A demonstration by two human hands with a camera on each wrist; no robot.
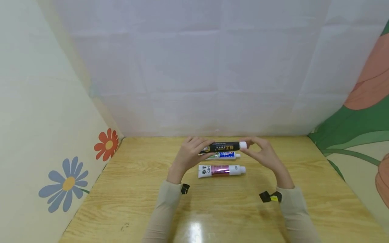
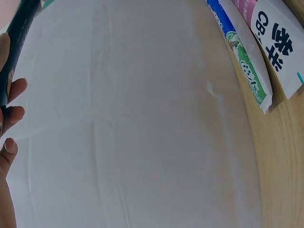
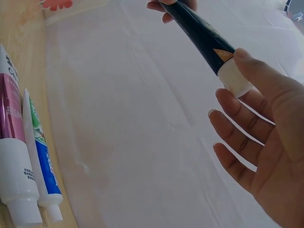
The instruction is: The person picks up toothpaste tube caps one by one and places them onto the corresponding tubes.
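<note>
A black toothpaste tube [image 1: 223, 146] is held up lengthwise over the table. My left hand [image 1: 190, 153] grips its tail end, fingers and thumb wrapped on either side. At the other end my right hand [image 1: 264, 153] pinches the white cap [image 3: 233, 80] with thumb and forefinger. The other right-hand fingers [image 3: 240, 142] spread loosely below the cap in the right wrist view. Just behind the black tube in the head view lies a blue and green toothpaste tube [image 1: 226, 155], partly covered. Nearer me a pink and white toothpaste tube [image 1: 221, 170] lies flat, its cap toward the right.
The wooden table [image 1: 136, 189] runs back to a white sheet [image 1: 194, 74] hung behind it. Walls painted with flowers [image 1: 68, 184] flank the left and right sides. Black wrist straps [image 1: 268, 196] stick out beside both cuffs.
</note>
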